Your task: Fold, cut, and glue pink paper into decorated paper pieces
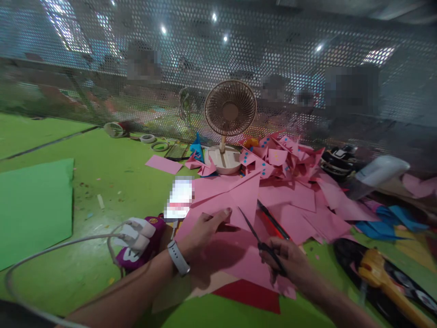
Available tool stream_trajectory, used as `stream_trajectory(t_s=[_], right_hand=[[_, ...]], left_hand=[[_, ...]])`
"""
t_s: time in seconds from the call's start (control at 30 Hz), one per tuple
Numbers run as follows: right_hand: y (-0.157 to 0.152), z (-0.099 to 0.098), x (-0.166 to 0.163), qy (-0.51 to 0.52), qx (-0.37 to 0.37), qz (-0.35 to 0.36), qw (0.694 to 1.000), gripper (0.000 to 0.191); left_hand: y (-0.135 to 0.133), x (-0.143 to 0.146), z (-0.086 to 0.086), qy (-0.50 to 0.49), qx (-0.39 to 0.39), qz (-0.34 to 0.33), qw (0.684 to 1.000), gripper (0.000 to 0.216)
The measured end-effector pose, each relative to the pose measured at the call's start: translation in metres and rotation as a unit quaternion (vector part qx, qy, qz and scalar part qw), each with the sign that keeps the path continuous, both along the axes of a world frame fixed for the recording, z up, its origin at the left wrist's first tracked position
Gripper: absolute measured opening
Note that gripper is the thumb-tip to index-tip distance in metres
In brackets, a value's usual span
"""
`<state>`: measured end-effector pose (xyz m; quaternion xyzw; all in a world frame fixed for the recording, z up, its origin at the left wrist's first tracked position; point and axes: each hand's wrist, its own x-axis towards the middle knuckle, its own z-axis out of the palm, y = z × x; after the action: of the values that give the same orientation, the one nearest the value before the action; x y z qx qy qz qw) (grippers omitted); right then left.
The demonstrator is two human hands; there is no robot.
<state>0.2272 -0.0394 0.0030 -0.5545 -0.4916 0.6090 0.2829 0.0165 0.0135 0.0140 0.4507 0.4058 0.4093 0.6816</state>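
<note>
Lying under left hand (204,229): pink paper (235,197).

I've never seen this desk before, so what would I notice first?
A big heap of pink paper covers the middle of the green table, with a small round fan standing behind it by the holed screen. Nearer, the right hand holds scissors over a pink sheet that the left hand presses flat.

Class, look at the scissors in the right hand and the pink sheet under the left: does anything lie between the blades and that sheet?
Nothing visible does. The scissors in the right hand point their open blades over the pink sheet. The left hand presses that sheet down to the blades' left, its fingertips apart from them.
</note>
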Motion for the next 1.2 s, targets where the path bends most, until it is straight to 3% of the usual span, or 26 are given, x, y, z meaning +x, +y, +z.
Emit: stream_trajectory(t_s=[0.5, 0.9, 1.2], right_hand=[[0.0, -0.017, 0.002, 0.043, 0.01, -0.014, 0.999, 0.051], [-0.003, -0.018, 0.001, 0.077, -0.002, -0.016, 0.997, 0.05], [-0.003, -0.012, -0.001, 0.039, 0.009, -0.021, 0.999, 0.052]], left_hand=[[-0.009, 0.007, 0.005, 0.022, -0.019, -0.002, 1.0, 0.042], [-0.008, 0.007, 0.003, 0.001, -0.033, -0.001, 0.999, 0.041], [-0.007, 0.007, 0.0, 0.041, -0.042, 0.004, 0.998, 0.039]])
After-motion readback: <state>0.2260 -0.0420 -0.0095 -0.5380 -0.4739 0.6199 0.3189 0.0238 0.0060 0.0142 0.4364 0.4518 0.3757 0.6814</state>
